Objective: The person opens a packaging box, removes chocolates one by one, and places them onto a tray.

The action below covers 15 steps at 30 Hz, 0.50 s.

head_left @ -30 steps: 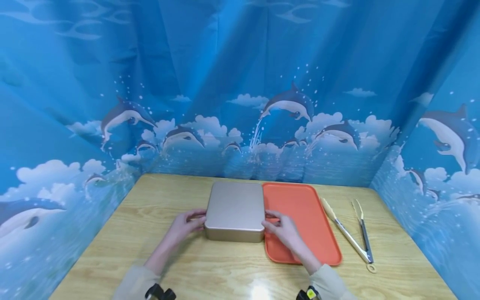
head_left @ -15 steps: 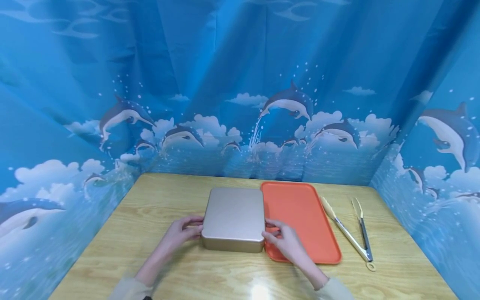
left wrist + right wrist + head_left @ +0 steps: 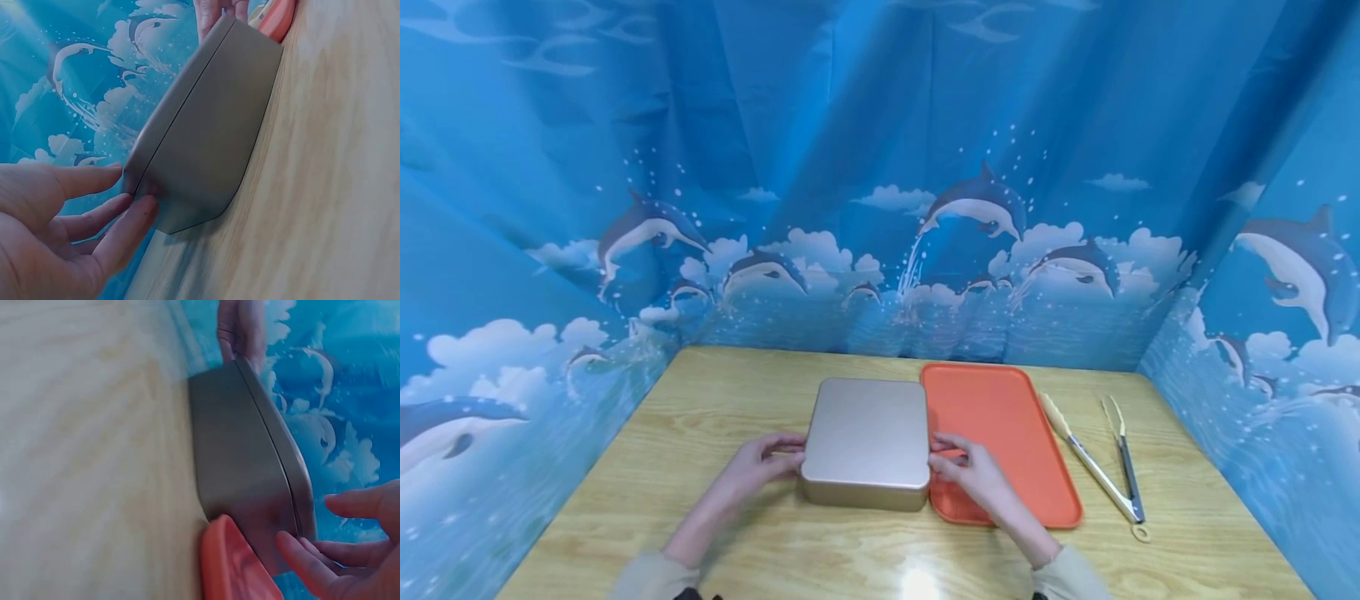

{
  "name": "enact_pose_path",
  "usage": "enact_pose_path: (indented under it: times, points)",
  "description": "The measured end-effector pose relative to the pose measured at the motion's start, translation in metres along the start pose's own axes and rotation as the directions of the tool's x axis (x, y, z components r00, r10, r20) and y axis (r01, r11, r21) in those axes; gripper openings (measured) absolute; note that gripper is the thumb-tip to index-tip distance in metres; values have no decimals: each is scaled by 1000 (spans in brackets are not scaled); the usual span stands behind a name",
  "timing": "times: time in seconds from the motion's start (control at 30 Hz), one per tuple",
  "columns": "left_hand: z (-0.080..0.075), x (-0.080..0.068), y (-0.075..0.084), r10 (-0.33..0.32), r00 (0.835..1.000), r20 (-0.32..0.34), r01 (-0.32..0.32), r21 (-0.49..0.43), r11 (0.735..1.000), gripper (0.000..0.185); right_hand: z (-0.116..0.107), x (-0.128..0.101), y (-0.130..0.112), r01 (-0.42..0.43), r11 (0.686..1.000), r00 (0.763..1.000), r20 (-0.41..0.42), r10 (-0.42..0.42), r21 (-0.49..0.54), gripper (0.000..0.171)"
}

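A silver-beige metal tin [image 3: 868,433] with a smooth flat lid sits on the wooden table, in the middle of the head view. My left hand [image 3: 763,458] is at its left side. In the left wrist view the thumb reaches the lid's corner, and the fingertips [image 3: 147,205] touch the side wall by the lid seam. On the opposite side is my right hand [image 3: 973,473]; in the right wrist view its fingertips [image 3: 289,540] are at the wall near the seam, while the thumb stands a little apart from the lid. The inside of the tin is hidden by the lid.
An orange-red tray [image 3: 1000,433] lies right beside the tin, under my right hand. Farther right, metal tongs [image 3: 1105,475] with cream tips lie spread on the table [image 3: 737,392]. A blue dolphin-print curtain [image 3: 850,167] surrounds the back and sides.
The tin has slid toward me and slightly left between both hands, which moved with it. Over the last half second it shifted only slightly. The tray and tongs stayed put.
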<state>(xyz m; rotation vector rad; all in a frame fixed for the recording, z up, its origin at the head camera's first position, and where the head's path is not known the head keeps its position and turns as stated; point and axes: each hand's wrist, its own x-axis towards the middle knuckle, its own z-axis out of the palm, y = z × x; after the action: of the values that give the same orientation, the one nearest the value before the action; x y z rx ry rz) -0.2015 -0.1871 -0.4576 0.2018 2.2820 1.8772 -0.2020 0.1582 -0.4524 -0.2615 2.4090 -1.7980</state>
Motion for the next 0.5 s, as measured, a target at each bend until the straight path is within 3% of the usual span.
enact_pose_path:
  times: [0.13, 0.27, 0.5]
  points:
    - [-2, 13, 0, -38, 999, -37, 39, 27, 999, 46, -5, 17, -1, -71, 991, 997, -2, 71, 110, 45]
    - [-3, 26, 2, -93, 992, -86, 96, 37, 995, 42, -6, 32, -4, -149, 979, 989, 4, 150, 138, 44]
    - [-4, 42, 12, -152, 985, -78, 141, -131, 981, 41, -11, 46, -7, -214, 960, 977, 61, 206, 182, 44]
